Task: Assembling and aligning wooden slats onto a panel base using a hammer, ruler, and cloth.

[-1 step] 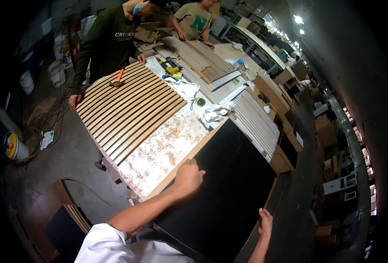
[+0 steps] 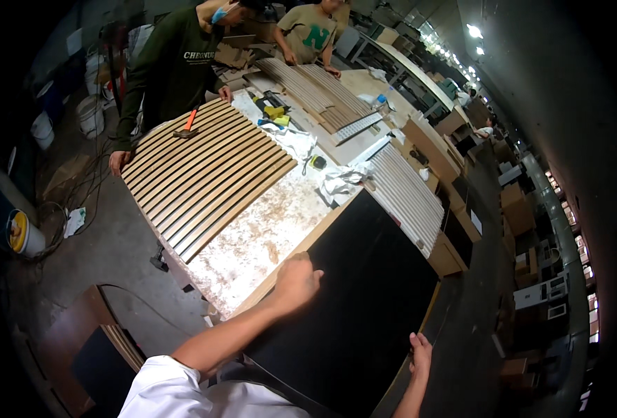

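Note:
A large black panel point(image 2: 371, 279) with a pale wood edge lies in front of me, its far end by the table. My left hand point(image 2: 297, 282) is closed on top of it, near the pale left edge. Its fingers curl under, so whatever they hold is hidden. At the panel's right edge is my right hand point(image 2: 421, 355), its fingers bent around that edge.
A slatted wood panel point(image 2: 211, 174) lies on the stained white table point(image 2: 253, 258), with a hammer point(image 2: 186, 129) on it. A co-worker's hands touch the slats. Yellow tools point(image 2: 275, 113), white cloths point(image 2: 343, 181) and a ribbed panel point(image 2: 406, 198) are farther off. Boards point(image 2: 110, 362) stand lower left.
Both my hands have shifted very slightly to the left. The panel and the other things look unmoved.

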Action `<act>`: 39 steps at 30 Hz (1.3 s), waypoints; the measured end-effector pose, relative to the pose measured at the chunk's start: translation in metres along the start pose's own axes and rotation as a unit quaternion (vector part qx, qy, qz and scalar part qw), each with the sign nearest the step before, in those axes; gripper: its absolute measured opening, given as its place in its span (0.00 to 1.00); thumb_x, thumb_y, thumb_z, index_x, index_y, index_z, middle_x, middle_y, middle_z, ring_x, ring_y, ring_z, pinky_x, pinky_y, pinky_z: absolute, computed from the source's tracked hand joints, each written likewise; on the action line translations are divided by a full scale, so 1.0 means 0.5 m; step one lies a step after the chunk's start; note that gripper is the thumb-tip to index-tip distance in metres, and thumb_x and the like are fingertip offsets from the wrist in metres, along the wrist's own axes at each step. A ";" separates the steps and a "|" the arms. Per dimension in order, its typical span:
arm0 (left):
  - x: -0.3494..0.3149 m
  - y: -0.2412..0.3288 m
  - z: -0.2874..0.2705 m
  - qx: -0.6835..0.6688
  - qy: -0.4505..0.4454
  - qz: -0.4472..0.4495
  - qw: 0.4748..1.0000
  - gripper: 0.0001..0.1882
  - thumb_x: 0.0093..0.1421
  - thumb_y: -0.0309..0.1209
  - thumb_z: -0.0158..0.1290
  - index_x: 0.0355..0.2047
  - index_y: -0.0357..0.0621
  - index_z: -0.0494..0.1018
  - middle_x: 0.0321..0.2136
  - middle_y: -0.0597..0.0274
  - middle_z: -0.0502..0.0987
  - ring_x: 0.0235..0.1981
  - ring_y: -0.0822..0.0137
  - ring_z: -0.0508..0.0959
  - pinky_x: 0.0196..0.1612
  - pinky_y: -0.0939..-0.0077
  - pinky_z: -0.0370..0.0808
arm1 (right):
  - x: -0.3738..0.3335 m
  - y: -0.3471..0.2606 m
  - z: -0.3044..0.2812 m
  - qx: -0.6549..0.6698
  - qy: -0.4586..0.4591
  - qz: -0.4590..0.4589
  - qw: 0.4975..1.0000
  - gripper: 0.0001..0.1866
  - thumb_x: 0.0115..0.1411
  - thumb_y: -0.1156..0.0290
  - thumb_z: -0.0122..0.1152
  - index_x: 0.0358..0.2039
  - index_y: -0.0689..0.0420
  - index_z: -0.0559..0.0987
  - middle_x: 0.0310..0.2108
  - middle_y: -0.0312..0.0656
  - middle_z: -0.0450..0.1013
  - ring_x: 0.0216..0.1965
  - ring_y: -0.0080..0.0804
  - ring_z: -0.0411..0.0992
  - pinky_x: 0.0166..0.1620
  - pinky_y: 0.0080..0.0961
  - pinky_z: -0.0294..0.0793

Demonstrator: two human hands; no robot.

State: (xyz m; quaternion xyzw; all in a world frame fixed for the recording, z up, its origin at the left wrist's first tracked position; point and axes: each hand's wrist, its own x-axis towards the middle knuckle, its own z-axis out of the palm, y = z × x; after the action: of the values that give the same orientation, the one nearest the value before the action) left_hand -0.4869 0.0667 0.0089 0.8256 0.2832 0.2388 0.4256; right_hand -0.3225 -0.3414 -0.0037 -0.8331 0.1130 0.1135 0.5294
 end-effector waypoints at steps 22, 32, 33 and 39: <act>0.091 -0.025 0.055 -0.111 -0.015 -0.059 0.992 0.16 0.55 0.30 0.57 0.36 0.26 0.71 0.32 0.32 0.76 0.38 0.38 0.76 0.44 0.52 0.73 | -0.102 -0.026 0.067 -0.016 0.105 0.012 0.994 0.30 0.59 0.79 0.58 0.62 0.67 0.63 0.62 0.55 0.63 0.62 0.43 0.62 0.63 0.32 0.58; 0.104 -0.020 0.081 -0.136 -0.036 -0.054 0.989 0.19 0.55 0.30 0.58 0.40 0.26 0.69 0.37 0.34 0.74 0.43 0.39 0.74 0.46 0.53 0.71 | -0.049 0.040 0.017 0.092 0.031 -0.059 0.994 0.33 0.58 0.78 0.60 0.63 0.68 0.60 0.64 0.53 0.59 0.64 0.40 0.59 0.65 0.32 0.55; 0.105 -0.021 0.080 -0.135 -0.035 -0.053 0.989 0.19 0.55 0.30 0.58 0.40 0.25 0.69 0.37 0.34 0.74 0.43 0.39 0.74 0.46 0.53 0.72 | -0.049 0.037 0.019 0.089 0.034 -0.048 0.994 0.34 0.58 0.77 0.61 0.63 0.68 0.60 0.64 0.53 0.59 0.64 0.40 0.59 0.65 0.31 0.55; 0.108 -0.019 0.075 -0.106 -0.028 -0.044 0.993 0.20 0.55 0.31 0.58 0.40 0.24 0.68 0.38 0.34 0.74 0.43 0.39 0.75 0.46 0.53 0.72 | -0.057 0.023 0.030 0.110 0.000 -0.052 0.993 0.37 0.57 0.75 0.63 0.64 0.69 0.58 0.66 0.54 0.56 0.66 0.39 0.56 0.66 0.30 0.53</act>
State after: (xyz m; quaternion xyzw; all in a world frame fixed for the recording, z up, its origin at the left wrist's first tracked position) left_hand -0.4265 0.0860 -0.0106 0.7687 0.2809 0.2254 0.5286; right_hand -0.3542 -0.3306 -0.0112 -0.7745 0.0815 0.0729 0.6231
